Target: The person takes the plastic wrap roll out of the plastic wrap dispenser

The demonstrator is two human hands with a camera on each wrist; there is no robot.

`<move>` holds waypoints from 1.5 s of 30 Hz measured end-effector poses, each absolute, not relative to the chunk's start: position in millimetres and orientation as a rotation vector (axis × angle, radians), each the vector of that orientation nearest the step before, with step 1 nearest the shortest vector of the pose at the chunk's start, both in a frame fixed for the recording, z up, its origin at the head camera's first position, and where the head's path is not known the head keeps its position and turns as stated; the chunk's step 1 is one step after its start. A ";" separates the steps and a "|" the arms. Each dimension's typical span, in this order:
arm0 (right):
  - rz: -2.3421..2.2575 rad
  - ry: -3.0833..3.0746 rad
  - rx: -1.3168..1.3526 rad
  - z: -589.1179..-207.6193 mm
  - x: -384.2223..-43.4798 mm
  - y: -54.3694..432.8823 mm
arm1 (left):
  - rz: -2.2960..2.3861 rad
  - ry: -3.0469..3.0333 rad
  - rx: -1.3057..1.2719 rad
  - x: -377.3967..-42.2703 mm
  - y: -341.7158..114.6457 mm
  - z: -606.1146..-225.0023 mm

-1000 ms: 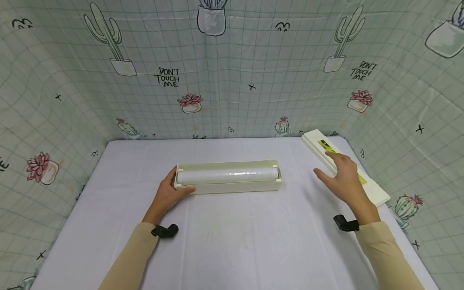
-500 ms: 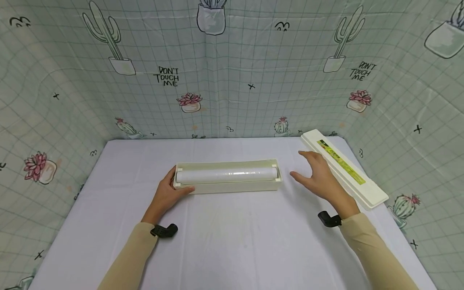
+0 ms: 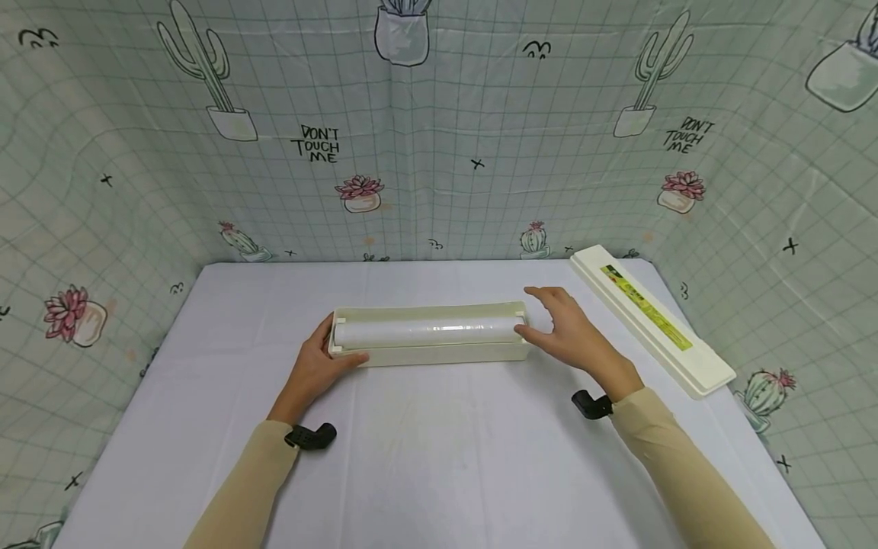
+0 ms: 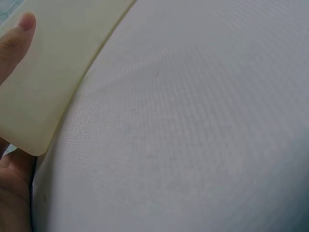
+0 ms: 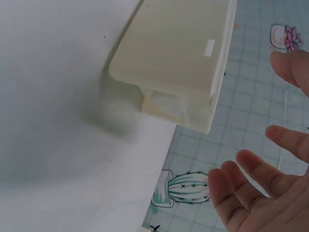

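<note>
A long cream plastic box [image 3: 439, 354] sits mid-table in the head view, its top side uncovered. Inside it lies a shiny roll of cling film [image 3: 418, 331]. My left hand [image 3: 317, 374] grips the box's left end, thumb on the front wall and fingers round the end. The left wrist view shows that thumb [image 4: 17, 46] against the smooth wall. At the other end hovers my right hand [image 3: 572, 335], fingers spread, its thumb overlapping the box's corner. In the right wrist view, a gap separates the fingertips [image 5: 224, 186] from the box's end.
A cream lid [image 3: 700, 370] with a yellow-green label [image 3: 645, 306] lies slantwise at the table's right edge. A white cloth covers the table [image 3: 425, 450]. Grid-patterned fabric [image 3: 439, 206] printed with cacti stands behind and along both sides.
My right hand has moved left, away from over the lid, to the right end of the box. The left hand and the box have stayed in place.
</note>
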State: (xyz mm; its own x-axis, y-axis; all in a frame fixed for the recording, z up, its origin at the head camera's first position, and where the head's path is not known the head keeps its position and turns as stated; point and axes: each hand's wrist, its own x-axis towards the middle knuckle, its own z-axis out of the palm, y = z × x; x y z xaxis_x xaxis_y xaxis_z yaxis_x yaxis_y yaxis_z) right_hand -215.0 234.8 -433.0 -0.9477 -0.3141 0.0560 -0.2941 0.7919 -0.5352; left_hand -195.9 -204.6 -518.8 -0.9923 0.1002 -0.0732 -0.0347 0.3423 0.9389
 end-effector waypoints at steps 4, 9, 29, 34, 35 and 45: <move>-0.845 2.915 -0.520 -436.3 -220.0 227.1 | 1.750 2.461 0.069 -195.2 -204.5 -517.4; -0.845 2.905 -0.554 -441.1 -223.3 219.2 | 1.750 2.458 0.070 -195.6 -204.5 -516.8; -0.713 2.905 -0.629 -444.2 -234.1 203.8 | 1.746 2.480 0.076 -200.0 -204.7 -519.0; -0.718 2.853 -0.555 -444.7 -236.5 205.4 | 1.767 2.449 0.098 -202.4 -200.0 -520.0; -0.713 2.846 -0.552 -445.1 -237.0 205.6 | 1.770 2.446 0.097 -202.4 -199.6 -520.1; -0.702 2.802 -0.507 -446.1 -240.7 199.1 | 1.777 2.438 0.040 -195.7 -206.3 -521.9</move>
